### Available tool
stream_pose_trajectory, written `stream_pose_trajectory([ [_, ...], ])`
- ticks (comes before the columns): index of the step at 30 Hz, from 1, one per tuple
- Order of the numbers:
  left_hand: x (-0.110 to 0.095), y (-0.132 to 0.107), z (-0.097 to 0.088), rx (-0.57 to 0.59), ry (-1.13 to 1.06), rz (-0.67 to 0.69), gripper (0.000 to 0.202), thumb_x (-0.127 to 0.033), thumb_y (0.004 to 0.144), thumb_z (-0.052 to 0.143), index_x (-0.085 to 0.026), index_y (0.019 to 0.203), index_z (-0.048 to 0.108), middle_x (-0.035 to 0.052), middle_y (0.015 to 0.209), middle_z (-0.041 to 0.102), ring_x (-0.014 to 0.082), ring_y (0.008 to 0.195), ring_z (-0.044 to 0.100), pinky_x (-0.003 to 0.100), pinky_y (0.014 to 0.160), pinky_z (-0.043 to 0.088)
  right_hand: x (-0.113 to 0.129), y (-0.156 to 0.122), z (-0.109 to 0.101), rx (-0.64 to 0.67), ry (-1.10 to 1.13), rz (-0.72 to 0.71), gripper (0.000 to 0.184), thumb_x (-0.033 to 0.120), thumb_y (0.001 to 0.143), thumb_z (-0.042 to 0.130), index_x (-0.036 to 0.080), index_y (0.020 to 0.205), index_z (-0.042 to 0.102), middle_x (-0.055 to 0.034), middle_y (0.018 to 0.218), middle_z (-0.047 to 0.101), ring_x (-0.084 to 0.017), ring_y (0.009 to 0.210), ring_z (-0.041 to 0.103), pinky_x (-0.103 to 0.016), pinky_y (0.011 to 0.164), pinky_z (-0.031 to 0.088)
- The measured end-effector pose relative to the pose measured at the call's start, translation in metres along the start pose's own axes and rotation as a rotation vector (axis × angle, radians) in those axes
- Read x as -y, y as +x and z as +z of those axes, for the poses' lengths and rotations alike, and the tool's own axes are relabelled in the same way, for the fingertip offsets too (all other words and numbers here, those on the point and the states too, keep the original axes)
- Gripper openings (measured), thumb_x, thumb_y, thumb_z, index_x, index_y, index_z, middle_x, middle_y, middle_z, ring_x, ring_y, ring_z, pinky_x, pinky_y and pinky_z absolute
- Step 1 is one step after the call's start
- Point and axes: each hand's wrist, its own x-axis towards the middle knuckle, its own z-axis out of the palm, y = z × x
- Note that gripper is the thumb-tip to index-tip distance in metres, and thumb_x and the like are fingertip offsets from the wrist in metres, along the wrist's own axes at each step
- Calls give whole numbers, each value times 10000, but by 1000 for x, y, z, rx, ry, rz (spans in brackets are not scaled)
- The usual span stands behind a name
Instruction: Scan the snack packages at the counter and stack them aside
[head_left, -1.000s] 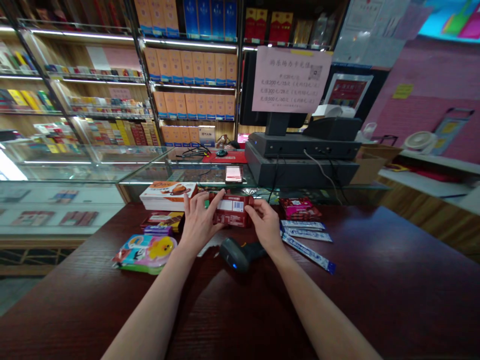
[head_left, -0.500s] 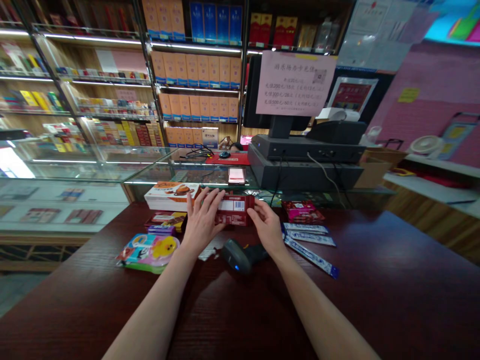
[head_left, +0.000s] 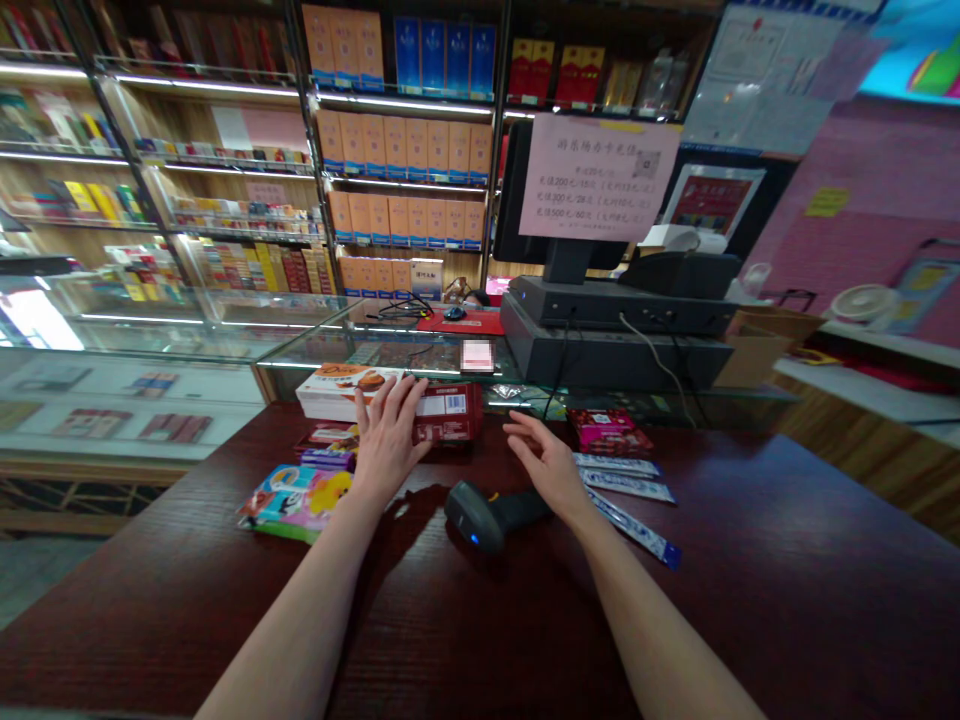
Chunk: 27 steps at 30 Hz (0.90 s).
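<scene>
My left hand lies with fingers spread over the left end of a dark red snack package; its palm hides part of it. Behind that hand stands a white-and-orange box with a cake-like picture. My right hand hovers apart from the package, fingers loosely stretched and nothing in them. Between my forearms a black barcode scanner lies on the dark wooden counter, a blue light showing on it. Beside my left wrist are a colourful duck-print packet and a purple packet.
Right of my right hand lie several blue-and-white sticks and a dark red-and-pink packet. A cash register with a paper sign stands on the glass showcase. Shelves of boxes fill the background.
The dark red package has shifted left toward the white-and-orange box, my left hand with it. My right hand has come off the package's right end and moved slightly right.
</scene>
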Motion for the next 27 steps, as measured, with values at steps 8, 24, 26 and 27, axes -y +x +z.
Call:
stream_pose_trajectory([
  [8, 5, -2, 1, 8, 4, 16, 887, -255, 765, 730, -253, 1544, 307, 114, 1541, 445, 340, 1442, 360, 614, 1240, 52, -1, 0, -22, 262, -145, 13, 330, 284, 886, 613, 256, 1209, 671, -44, 1097, 780, -233, 1037, 725, -431, 965, 527],
  [24, 6, -3, 1, 18, 5, 19, 873, -231, 768, 718, -249, 1539, 310, 118, 1542, 442, 328, 1438, 376, 608, 1243, 29, 1, -30, -35, 634, -310, -93, 837, 428, 659, 872, 333, 1420, 537, -40, 1285, 705, -308, 1246, 598, -574, 1187, 268],
  [26, 6, -3, 1, 16, 2, 12, 878, -228, 764, 723, -251, 1539, 310, 122, 1539, 444, 333, 1432, 384, 616, 1241, 46, 0, -31, -32, 647, -345, -122, 879, 383, 662, 865, 341, 1456, 489, -32, 1290, 699, -298, 1258, 594, -594, 1209, 206],
  [27, 7, -3, 0, 14, 0, 7, 882, -225, 762, 724, -253, 1540, 309, 123, 1536, 447, 334, 1428, 388, 620, 1239, 54, -1, -31, -30, 653, -362, -132, 874, 363, 673, 854, 338, 1463, 480, -33, 1291, 696, -294, 1257, 595, -595, 1209, 207],
])
